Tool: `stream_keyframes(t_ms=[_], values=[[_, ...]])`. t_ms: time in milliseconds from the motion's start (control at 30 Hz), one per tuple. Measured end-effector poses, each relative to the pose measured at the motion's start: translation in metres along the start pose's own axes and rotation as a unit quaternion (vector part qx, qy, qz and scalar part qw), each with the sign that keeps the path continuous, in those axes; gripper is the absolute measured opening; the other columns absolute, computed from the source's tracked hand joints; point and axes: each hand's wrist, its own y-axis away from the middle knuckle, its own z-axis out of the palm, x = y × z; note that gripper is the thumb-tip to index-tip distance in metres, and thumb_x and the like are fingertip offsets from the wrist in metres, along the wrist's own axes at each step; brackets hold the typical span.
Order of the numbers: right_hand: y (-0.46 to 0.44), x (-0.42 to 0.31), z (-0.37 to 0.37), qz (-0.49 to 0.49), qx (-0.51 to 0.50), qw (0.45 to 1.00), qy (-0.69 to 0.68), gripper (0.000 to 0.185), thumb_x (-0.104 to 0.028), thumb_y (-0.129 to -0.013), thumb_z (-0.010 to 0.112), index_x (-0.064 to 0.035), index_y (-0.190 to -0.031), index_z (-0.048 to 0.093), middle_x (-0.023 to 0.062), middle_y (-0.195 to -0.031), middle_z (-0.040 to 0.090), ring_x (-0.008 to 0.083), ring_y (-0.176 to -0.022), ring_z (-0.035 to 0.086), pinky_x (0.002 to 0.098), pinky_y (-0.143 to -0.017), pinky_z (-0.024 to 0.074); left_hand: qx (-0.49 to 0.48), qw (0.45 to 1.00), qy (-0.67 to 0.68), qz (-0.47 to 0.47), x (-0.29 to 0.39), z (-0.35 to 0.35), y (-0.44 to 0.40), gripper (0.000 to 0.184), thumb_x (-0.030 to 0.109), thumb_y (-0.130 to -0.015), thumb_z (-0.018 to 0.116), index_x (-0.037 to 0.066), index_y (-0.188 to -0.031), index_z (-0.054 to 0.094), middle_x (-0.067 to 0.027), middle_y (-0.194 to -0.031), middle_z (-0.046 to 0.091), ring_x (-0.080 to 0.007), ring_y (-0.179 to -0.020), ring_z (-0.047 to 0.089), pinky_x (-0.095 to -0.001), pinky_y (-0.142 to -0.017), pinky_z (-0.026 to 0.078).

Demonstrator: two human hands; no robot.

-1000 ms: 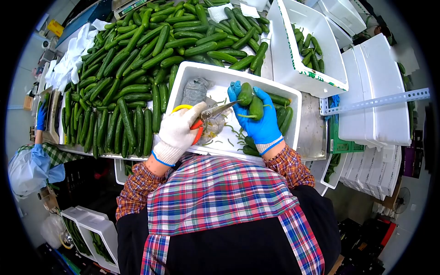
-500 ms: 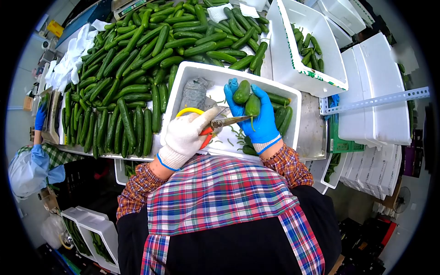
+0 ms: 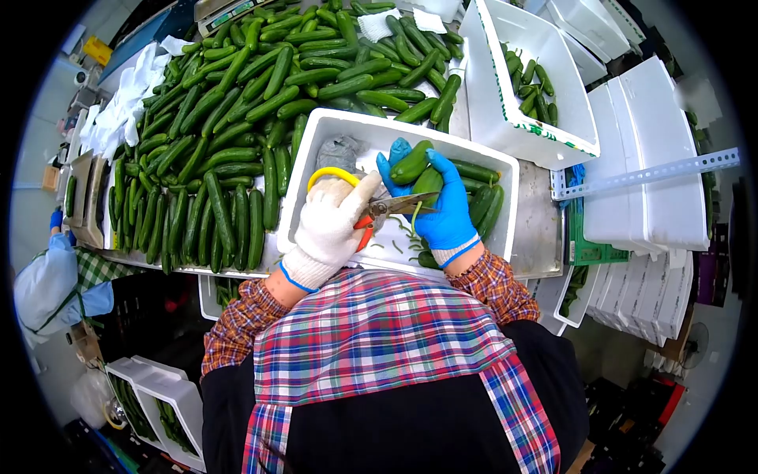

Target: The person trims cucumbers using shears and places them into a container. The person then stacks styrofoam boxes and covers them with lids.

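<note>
My left hand (image 3: 328, 225), in a white knit glove, is closed around scissors (image 3: 387, 206) with yellow and red handles. Their blades point right and stand apart at the pale stem of a cucumber. My right hand (image 3: 444, 209), in a blue glove, cups two cucumbers (image 3: 412, 163), stems towards the blades. Both hands are above a white foam box (image 3: 509, 197). Cut stem bits (image 3: 399, 243) lie on its floor, and more cucumbers (image 3: 491, 209) lie along its right side. A grey bundle (image 3: 339, 150) sits in its far left corner.
A large heap of cucumbers (image 3: 229, 118) covers the table left and behind. White gloves (image 3: 130, 103) lie at its left edge. A taller foam box (image 3: 553, 138) with some cucumbers stands at back right, beside stacked boxes (image 3: 647, 158). Another person (image 3: 51, 284) is at far left.
The cucumbers have tilted in my right hand, which has shifted slightly left. The scissor blades have spread at a stem. The other person's blue-gloved hand has moved down, away from the scale.
</note>
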Motion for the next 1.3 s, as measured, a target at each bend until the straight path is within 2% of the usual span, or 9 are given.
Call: stream_keyframes(t_ms=[267,333,500,567,833,1000,1100,1167,1300], values=[[-0.001,-0.001,-0.003,-0.007,0.011,1.000,-0.015,0.040,-0.014,-0.088,0.055,-0.0009,-0.125,0.047,0.0167,-0.122,0.054,0.0299,-0.115,0.053,0.0507,-0.107,0.0392,-0.008,1.000,-0.010,-0.010,0.005,0.002,-0.003,0.060,0.005,-0.066,0.072,0.010,-0.125,0.056,-0.0142,-0.088,0.057,-0.0346,-0.087,0.058,-0.0428,-0.078,0.047],[0.000,-0.001,-0.001,-0.013,0.018,1.000,-0.013,0.039,-0.014,-0.088,0.055,-0.0019,-0.125,0.048,0.0160,-0.122,0.054,0.0297,-0.115,0.053,0.0490,-0.106,0.0402,-0.121,0.987,0.040,-0.094,0.006,-0.002,0.000,0.059,0.006,-0.069,0.071,0.008,-0.125,0.055,-0.0156,-0.088,0.058,-0.0342,-0.085,0.059,-0.0401,-0.076,0.049],[-0.001,-0.014,-0.017,0.005,-0.015,0.998,0.055,0.038,-0.015,-0.088,0.057,-0.0040,-0.124,0.050,0.0138,-0.117,0.057,0.0278,-0.110,0.057,0.0434,-0.101,0.0445,-0.049,0.955,0.232,-0.179,-0.006,0.004,0.012,0.058,0.000,-0.075,0.067,0.003,-0.131,0.050,-0.0158,-0.104,0.061,-0.0263,-0.096,0.061,-0.0331,-0.084,0.048],[0.009,-0.014,-0.018,-0.092,-0.035,0.945,0.313,0.040,-0.012,-0.087,0.057,-0.0043,-0.126,0.051,0.0120,-0.115,0.059,0.0233,-0.105,0.059,0.0377,-0.096,0.0463,-0.024,0.933,0.289,-0.212,-0.009,-0.001,0.007,0.059,-0.001,-0.081,0.063,-0.002,-0.136,0.042,-0.0121,-0.124,0.057,-0.0171,-0.112,0.055,-0.0285,-0.097,0.043],[0.022,-0.014,-0.015,-0.199,-0.131,0.741,0.627,0.051,0.009,-0.078,0.057,-0.0041,-0.127,0.054,0.0064,-0.118,0.060,0.0156,-0.106,0.058,0.0308,-0.094,0.0450,-0.028,0.812,0.473,-0.341,0.004,-0.023,-0.024,0.064,0.000,-0.076,0.073,0.003,-0.134,0.046,-0.0129,-0.110,0.059,-0.0183,-0.098,0.060,-0.0291,-0.086,0.050],[0.027,-0.006,-0.019,-0.243,-0.152,0.647,0.707,0.053,0.007,-0.076,0.059,-0.0090,-0.127,0.056,0.0093,-0.114,0.061,0.0195,-0.102,0.060,0.0306,-0.090,0.0469,-0.046,0.824,0.451,-0.340,0.025,-0.029,-0.041,0.045,0.006,-0.078,0.072,0.001,-0.120,0.057,-0.0105,-0.098,0.066,-0.0156,-0.089,0.064,-0.0268,-0.082,0.051],[0.029,-0.018,-0.020,-0.264,-0.161,0.578,0.755,0.053,0.004,-0.074,0.063,-0.0094,-0.125,0.057,0.0102,-0.108,0.062,0.0229,-0.097,0.061,0.0323,-0.086,0.0484,-0.085,0.926,0.256,-0.265,0.021,-0.031,-0.038,0.038,0.009,-0.078,0.073,0.001,-0.113,0.061,-0.0122,-0.096,0.068,-0.0143,-0.085,0.066,-0.0267,-0.077,0.052],[0.027,-0.027,-0.018,-0.265,-0.210,0.485,0.806,0.051,-0.001,-0.072,0.068,-0.0090,-0.121,0.058,0.0122,-0.103,0.061,0.0288,-0.093,0.061,0.0355,-0.083,0.0495,-0.121,0.929,0.237,-0.258,0.017,-0.031,-0.037,0.040,0.010,-0.077,0.074,0.002,-0.114,0.061,-0.0125,-0.096,0.068,-0.0157,-0.086,0.066,-0.0269,-0.078,0.052],[0.024,-0.032,-0.019,-0.274,-0.215,0.441,0.827,0.048,-0.006,-0.069,0.072,-0.0080,-0.116,0.060,0.0136,-0.104,0.062,0.0323,-0.094,0.060,0.0385,-0.083,0.0499,-0.171,0.936,0.205,-0.231,0.015,-0.031,-0.034,0.046,0.015,-0.075,0.078,0.004,-0.116,0.060,-0.0141,-0.098,0.067,-0.0185,-0.089,0.066,-0.0287,-0.080,0.052]])
